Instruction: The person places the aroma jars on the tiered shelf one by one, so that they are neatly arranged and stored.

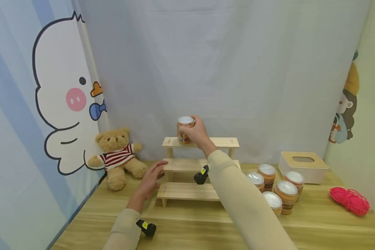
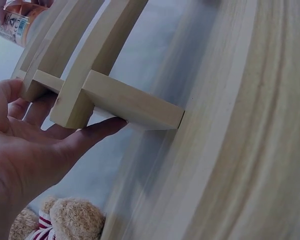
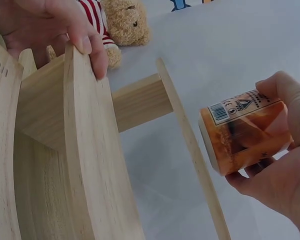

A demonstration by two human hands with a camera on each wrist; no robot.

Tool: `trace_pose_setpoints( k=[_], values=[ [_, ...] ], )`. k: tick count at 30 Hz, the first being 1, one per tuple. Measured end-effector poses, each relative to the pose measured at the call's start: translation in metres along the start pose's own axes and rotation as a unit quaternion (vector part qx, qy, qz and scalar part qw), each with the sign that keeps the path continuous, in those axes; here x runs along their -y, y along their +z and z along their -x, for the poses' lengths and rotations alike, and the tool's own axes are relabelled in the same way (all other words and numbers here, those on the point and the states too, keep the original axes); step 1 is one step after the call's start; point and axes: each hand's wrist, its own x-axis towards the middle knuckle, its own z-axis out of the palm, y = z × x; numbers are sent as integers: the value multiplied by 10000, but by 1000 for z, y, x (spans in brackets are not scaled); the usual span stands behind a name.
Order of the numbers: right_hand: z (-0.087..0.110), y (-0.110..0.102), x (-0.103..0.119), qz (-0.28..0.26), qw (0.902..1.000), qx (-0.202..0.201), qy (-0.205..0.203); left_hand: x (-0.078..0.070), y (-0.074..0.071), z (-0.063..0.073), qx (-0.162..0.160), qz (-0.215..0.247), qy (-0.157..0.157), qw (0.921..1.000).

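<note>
My right hand [image 1: 197, 133] grips an orange jar [image 1: 182, 136] with a silvery lid, fingers and thumb around its side. The jar is upright, its base close over the left part of the top tier of a three-step wooden rack [image 1: 190, 192]. In the right wrist view the label with a barcode faces the camera on the jar [image 3: 240, 135]. At the rack's left end is my left hand [image 1: 151, 178], its fingertips resting on the middle tier. Its thumb [image 2: 97, 131] lies straight along the rack's side in the left wrist view.
Several similar jars [image 1: 286, 194] stand on the table right of the rack, partly behind my right sleeve. Behind them is a white tissue box [image 1: 303, 170] with a wooden lid. Pink yarn [image 1: 350, 200] lies far right. A teddy bear [image 1: 117, 158] sits left of the rack.
</note>
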Motion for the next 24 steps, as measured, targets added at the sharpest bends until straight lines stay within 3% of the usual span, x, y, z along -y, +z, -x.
trace_pose_setpoints(
  k=[11, 20, 24],
  values=[
    [-1, -1, -6, 335, 9994, -69, 60, -2, 4, 2, -27, -10, -81, 10000],
    [-4, 0, -11, -34, 9998, 55, 168, -2, 2, 0, -49, 61, -81, 9999],
    [0, -4, -8, 46, 9998, 106, 142, -1, 1, -1, -29, 114, -43, 9999]
  ],
)
